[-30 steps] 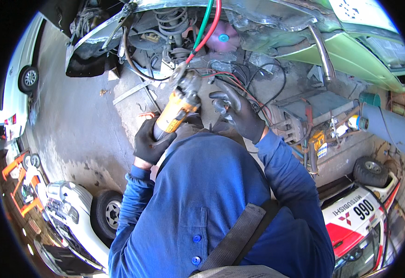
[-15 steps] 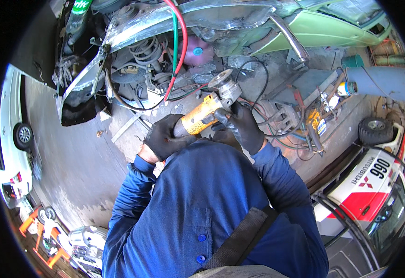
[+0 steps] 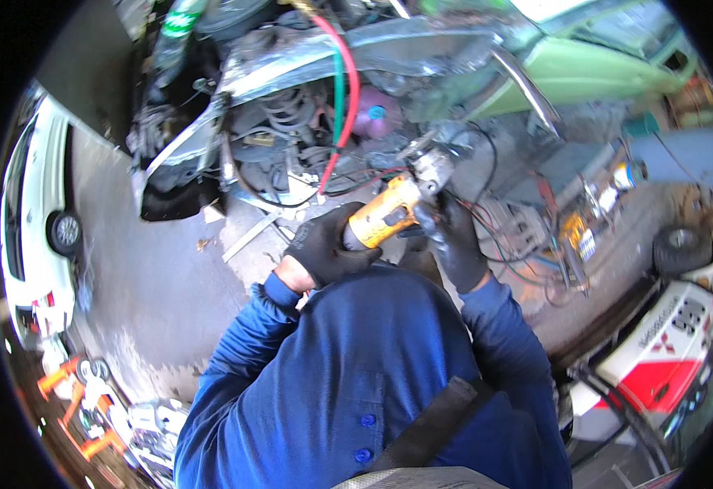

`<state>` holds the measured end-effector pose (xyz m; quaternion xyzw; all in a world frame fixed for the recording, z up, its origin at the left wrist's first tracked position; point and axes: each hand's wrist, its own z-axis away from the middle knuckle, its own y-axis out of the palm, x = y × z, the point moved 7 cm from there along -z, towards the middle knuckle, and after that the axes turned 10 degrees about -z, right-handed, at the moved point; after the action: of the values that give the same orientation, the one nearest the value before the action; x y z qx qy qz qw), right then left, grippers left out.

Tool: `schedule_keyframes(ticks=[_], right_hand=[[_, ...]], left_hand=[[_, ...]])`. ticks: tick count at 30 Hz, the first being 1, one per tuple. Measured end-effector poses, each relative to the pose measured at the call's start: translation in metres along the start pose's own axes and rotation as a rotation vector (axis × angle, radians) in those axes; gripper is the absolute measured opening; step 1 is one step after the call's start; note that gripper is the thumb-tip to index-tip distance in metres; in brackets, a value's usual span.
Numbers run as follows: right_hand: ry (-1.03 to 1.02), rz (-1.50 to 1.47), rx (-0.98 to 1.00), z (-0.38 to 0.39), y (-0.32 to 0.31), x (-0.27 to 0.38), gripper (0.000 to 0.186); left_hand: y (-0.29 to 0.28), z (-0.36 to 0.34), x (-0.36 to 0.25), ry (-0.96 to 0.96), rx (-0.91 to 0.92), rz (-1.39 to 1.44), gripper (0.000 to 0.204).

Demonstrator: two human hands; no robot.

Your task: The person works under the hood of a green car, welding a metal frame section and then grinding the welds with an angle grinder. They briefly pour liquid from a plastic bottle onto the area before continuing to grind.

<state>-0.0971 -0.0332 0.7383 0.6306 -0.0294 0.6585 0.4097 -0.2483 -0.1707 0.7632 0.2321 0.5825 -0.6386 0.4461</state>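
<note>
The grinder (image 3: pixel 385 213) is held in front of the body, just off the middle toward 1 o'clock, with its metal head (image 3: pixel 434 167) aimed at about 1 o'clock; it looks rigid and fairly heavy for its size, probably weightier at the metal end, and the yellow casing may be slick where worn; the thin disc edge at the tip looks like the fragile part and no place for fingers.

The best hold seems to be 2-handed: 1 hand around the dark rear end, 1 behind the head; the left hand (image 3: pixel 324 244), gloved in black, sits at the 8 o'clock end with its fingers wrapped around that rear part; the right hand (image 3: pixel 458 244), also gloved, touches the neck from 4 o'clock with its fingers bent; blur hides whether they close fully around it.

The floor (image 3: pixel 144 269) is grey, hard and stained, open toward 9 o'clock; near 12 o'clock a red hose (image 3: pixel 352 69) and a green hose (image 3: pixel 339 98) hang before a stripped car front; a pale green car body (image 3: pixel 568 77) stands toward 2 o'clock, a white car (image 3: pixel 42 212) at 9, a red and white car (image 3: pixel 650 375) at 4.
</note>
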Motion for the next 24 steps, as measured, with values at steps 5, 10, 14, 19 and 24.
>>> schedule_keyframes(ticks=[5, 10, 14, 19, 24], right_hand=[[-0.036, -0.052, 0.153, -0.001, 0.032, 0.022, 0.059], [0.005, 0.059, 0.288, -0.008, 0.049, 0.011, 0.057], [0.105, 0.051, 0.307, -0.005, 0.05, -0.012, 0.061], [0.05, 0.234, 0.279, -0.008, 0.048, -0.02, 0.063], [0.008, 0.229, 0.228, -0.008, 0.049, -0.018, 0.06]], left_hand=[[-0.023, 0.022, -0.01, -0.009, -0.142, 0.021, 0.068], [-0.037, 0.046, -0.01, -0.028, -0.161, 0.04, 0.075], [-0.031, 0.062, -0.003, -0.149, -0.109, 0.054, 0.078], [-0.023, 0.066, 0.01, -0.19, -0.084, 0.048, 0.078], [-0.022, 0.063, 0.016, -0.177, -0.091, -0.019, 0.076]])
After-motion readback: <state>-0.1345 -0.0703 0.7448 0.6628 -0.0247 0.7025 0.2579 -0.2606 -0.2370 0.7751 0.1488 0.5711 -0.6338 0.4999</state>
